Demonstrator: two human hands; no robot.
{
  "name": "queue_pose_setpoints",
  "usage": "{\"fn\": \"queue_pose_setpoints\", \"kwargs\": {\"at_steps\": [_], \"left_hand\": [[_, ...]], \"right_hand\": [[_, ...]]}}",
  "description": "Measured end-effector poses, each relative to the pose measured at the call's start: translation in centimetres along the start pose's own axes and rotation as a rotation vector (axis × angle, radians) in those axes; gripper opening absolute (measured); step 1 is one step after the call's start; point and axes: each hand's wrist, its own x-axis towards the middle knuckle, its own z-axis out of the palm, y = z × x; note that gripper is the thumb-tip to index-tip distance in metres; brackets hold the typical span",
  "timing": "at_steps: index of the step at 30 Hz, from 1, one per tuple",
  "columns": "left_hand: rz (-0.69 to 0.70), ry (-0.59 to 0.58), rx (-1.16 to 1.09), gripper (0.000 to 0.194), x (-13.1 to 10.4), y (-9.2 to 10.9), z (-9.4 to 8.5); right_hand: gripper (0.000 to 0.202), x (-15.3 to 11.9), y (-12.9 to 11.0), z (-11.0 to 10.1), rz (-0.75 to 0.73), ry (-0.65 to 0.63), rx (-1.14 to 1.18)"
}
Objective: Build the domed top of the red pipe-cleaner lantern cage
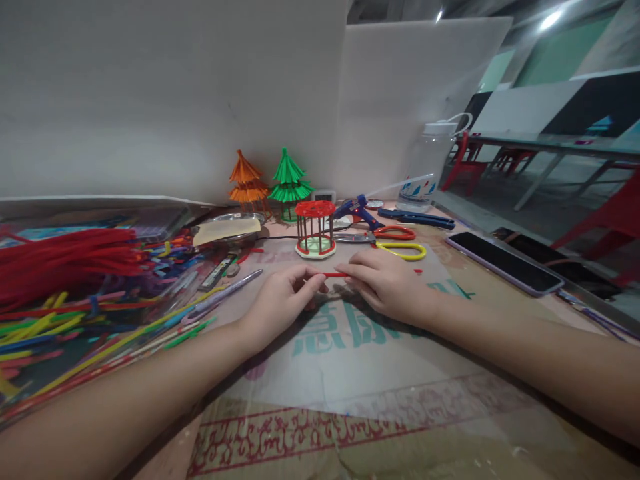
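Observation:
A red pipe cleaner (pixel 334 275) runs level between my two hands, low over the table. My left hand (pixel 283 300) pinches its left end between thumb and fingers. The fingertips of my right hand (pixel 387 283) close on it farther right, and a short red tip shows beyond that hand. Just behind my hands stands a small round pavilion frame (pixel 315 208) with a red top, dark posts and a pale green base. Scissors (pixel 400 251) with one yellow and one orange handle lie behind my right hand.
Left are bundled red pipe cleaners (pixel 75 263) and mixed coloured ones. Behind stand an orange tiered model (pixel 245 177) and a green one (pixel 287 175), a blue glue gun (pixel 357 210) and a water bottle (pixel 425 167). A phone (pixel 505 261) lies right.

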Motion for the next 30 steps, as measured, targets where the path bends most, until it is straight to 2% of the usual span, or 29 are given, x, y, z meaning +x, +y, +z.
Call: {"fn": "queue_pose_setpoints", "kwargs": {"at_steps": [2, 5, 14, 20, 30], "left_hand": [[0.044, 0.005, 0.059, 0.027, -0.2, 0.1, 0.1], [0.095, -0.001, 0.116, 0.022, -0.6, 0.1, 0.4], [0.084, -0.025, 0.066, 0.021, -0.6, 0.0, 0.6], [0.066, -0.033, 0.051, 0.023, -0.7, 0.0, 0.5], [0.073, -0.023, 0.065, 0.021, -0.7, 0.0, 0.4]], "right_hand": [[0.027, 0.3, -0.8, 0.1, -0.025, 0.043, 0.032], [0.022, 0.5, -1.6, 0.0, 0.013, 0.059, 0.154], [0.014, 0.2, -1.6, -0.5, 0.258, 0.063, 0.338], [0.018, 0.1, -1.5, -0.3, 0.135, 0.052, 0.294], [0.017, 0.0, -1.5, -0.2, 0.130, 0.039, 0.272]]}}
